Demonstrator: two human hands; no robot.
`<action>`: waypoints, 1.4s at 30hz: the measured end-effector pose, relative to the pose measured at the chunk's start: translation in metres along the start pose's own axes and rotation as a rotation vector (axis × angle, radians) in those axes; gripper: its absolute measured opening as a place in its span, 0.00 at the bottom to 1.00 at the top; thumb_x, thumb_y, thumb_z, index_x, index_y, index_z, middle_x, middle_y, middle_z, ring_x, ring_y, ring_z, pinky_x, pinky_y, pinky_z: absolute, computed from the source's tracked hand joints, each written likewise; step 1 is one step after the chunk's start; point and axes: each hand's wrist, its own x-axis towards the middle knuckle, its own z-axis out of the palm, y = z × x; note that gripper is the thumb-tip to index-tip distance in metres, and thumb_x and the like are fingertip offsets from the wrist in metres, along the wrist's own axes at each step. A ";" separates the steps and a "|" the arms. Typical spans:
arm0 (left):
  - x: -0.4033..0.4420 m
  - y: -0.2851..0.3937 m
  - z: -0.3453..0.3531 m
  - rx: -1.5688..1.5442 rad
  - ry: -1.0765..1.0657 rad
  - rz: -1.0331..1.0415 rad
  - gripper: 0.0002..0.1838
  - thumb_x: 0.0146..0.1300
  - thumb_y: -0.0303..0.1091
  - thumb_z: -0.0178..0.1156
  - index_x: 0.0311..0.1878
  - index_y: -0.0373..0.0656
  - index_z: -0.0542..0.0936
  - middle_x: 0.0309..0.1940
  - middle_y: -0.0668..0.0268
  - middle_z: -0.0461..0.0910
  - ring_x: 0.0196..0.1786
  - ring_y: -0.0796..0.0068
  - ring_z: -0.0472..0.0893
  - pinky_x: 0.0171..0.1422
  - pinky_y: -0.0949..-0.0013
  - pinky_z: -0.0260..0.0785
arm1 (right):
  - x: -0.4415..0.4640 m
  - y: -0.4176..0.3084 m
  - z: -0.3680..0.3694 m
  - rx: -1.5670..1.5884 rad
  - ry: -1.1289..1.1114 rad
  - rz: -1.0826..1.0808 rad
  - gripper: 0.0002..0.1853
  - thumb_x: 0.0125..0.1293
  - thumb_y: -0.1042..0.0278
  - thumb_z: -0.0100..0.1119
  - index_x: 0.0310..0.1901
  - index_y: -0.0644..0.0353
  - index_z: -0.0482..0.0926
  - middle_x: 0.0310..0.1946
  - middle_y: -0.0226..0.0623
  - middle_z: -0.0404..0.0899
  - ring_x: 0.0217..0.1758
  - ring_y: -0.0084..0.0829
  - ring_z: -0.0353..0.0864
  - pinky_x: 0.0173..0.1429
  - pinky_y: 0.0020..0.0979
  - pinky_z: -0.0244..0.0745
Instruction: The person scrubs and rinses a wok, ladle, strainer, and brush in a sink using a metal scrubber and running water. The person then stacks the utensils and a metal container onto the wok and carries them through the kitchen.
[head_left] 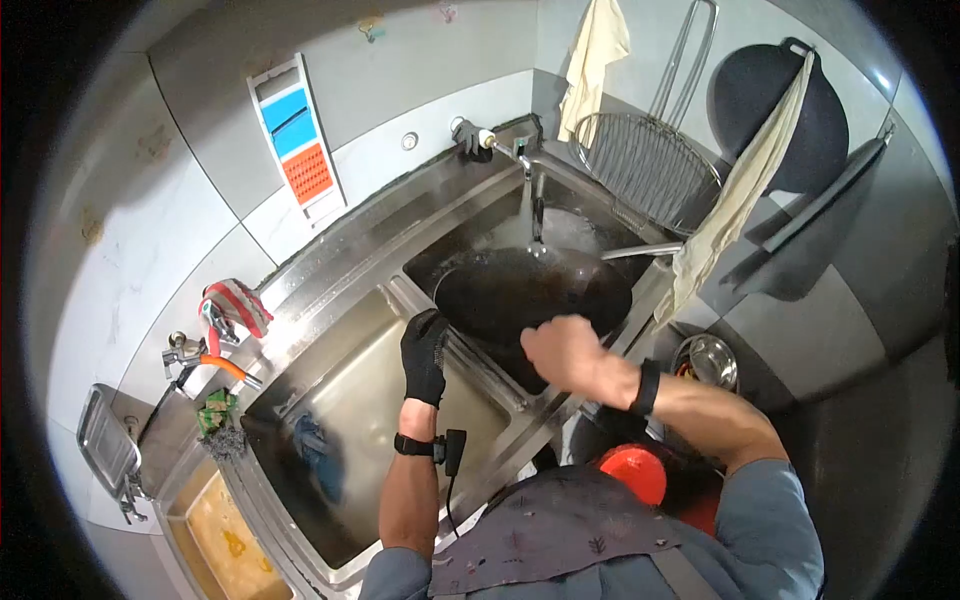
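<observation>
Seen from afar, the right sink (425, 268) holds the wok (530, 290), below a tap (526, 165). My right hand (565, 350) (bare, blurred) curls near the wok's lower rim; my gloved left hand (425, 352) is by the divider (478, 375). I cannot tell whether either grip holds anything. The middle sink (370, 370) has a blue cloth (318, 460) leftward, open room rightward; the left sink (190, 497) holds yellowish liquid (232, 525).
</observation>
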 end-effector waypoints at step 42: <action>-0.148 -0.009 -0.047 0.586 -0.340 0.460 0.12 0.68 0.35 0.62 0.47 0.37 0.85 0.41 0.59 0.86 0.43 0.62 0.86 0.50 0.63 0.78 | -0.007 -0.033 -0.360 -0.231 0.652 0.012 0.16 0.68 0.62 0.62 0.31 0.70 0.80 0.22 0.52 0.78 0.26 0.47 0.80 0.36 0.42 0.76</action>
